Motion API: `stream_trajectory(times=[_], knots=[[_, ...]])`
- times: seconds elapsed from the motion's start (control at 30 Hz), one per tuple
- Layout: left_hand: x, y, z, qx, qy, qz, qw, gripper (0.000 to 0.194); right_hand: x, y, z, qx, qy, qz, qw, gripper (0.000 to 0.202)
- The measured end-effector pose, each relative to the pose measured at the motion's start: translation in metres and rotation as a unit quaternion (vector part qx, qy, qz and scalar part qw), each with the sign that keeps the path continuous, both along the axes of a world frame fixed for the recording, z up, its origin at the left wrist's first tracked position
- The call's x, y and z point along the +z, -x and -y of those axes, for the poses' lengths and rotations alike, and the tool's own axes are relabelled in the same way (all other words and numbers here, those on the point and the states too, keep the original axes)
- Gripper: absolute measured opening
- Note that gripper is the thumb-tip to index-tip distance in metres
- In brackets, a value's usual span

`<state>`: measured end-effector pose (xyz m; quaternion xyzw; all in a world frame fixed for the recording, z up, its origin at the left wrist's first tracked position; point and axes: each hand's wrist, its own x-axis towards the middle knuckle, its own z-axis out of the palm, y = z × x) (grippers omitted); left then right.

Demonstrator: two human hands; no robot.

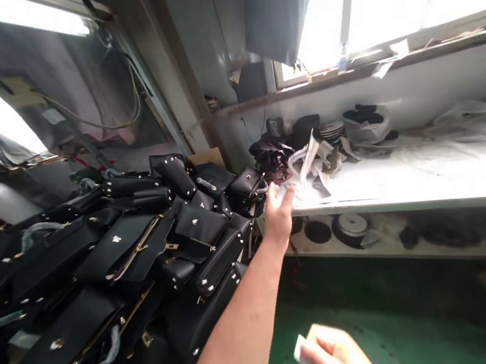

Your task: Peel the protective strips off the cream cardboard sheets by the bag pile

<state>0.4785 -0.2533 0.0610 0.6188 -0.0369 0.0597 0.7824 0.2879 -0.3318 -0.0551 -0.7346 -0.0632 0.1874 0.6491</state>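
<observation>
My left hand (278, 212) is stretched out to the near left corner of the white worktable (405, 177). Its thumb and a fingertip look apart, with nothing clear between them. Just beyond the fingers lie dark, crumpled purple material (272, 155) and pale loose strips (311, 157). Low in the view, my right hand (334, 353) is closed on a small white flat piece (301, 348), partly hidden by the fingers and blurred. Left of my forearm is a large heap of black handbags (201, 223) with gold-coloured fittings, some handles wrapped in clear plastic.
Under the worktable, a shelf holds a white reel (352, 225) and dark bundles (449, 231). A plastic bag with dark contents (367, 122) stands at the table's back. The window sill (432, 50) carries scraps. Green floor (367, 291) shows below, and a post (175, 59) rises behind.
</observation>
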Motion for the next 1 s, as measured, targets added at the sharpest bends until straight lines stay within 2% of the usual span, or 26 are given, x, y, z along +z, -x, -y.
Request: stream_trajectory(times=[0.03,0.07,0.1,0.17,0.27,0.33,0.4,0.5,0.57,0.63,0.77,0.87,1.0], knots=[[0.009,-0.001,-0.003,0.001,-0.005,0.025,1.000,0.075,0.002,-0.006,0.003,-0.041,-0.025,-0.025,0.999,0.060],[0.011,0.007,-0.009,-0.004,-0.014,0.037,0.999,0.070,0.005,-0.013,0.006,-0.078,-0.052,-0.034,0.995,0.058],[0.007,0.021,-0.018,-0.014,-0.023,0.034,0.999,0.067,0.009,-0.020,0.009,-0.112,-0.073,-0.027,0.991,0.057],[-0.018,0.064,-0.041,-0.043,-0.031,-0.014,0.999,0.065,0.014,-0.033,0.011,-0.153,-0.093,-0.014,0.984,0.056],[-0.067,0.138,-0.069,-0.068,0.003,-0.100,0.993,0.071,0.018,-0.044,0.000,-0.154,-0.085,0.008,0.984,0.054],[-0.091,0.176,-0.081,-0.042,0.003,-0.107,0.993,0.061,0.016,-0.045,-0.018,-0.134,-0.075,0.025,0.988,0.054],[-0.102,0.202,-0.092,0.037,-0.018,-0.108,0.993,0.045,0.014,-0.041,-0.040,-0.091,-0.063,0.036,0.993,0.056],[-0.104,0.229,-0.117,0.178,-0.044,-0.122,0.975,0.034,0.013,-0.030,-0.073,0.038,-0.035,0.047,0.998,0.050],[-0.102,0.249,-0.138,0.243,-0.051,-0.133,0.959,0.034,0.013,-0.022,-0.094,0.128,-0.015,0.058,0.990,0.043],[-0.102,0.273,-0.157,0.289,-0.045,-0.139,0.946,0.033,0.012,-0.014,-0.113,0.173,0.009,0.077,0.982,0.041],[-0.106,0.319,-0.181,0.337,-0.003,-0.142,0.931,0.034,0.006,0.008,-0.151,0.213,-0.016,0.097,0.972,0.057],[-0.108,0.347,-0.194,0.363,0.022,-0.139,0.921,0.039,0.003,0.031,-0.178,0.296,-0.045,0.032,0.954,0.045],[-0.118,0.378,-0.218,0.393,0.013,-0.163,0.905,0.048,0.000,0.062,-0.206,0.299,-0.019,0.025,0.954,0.040]])
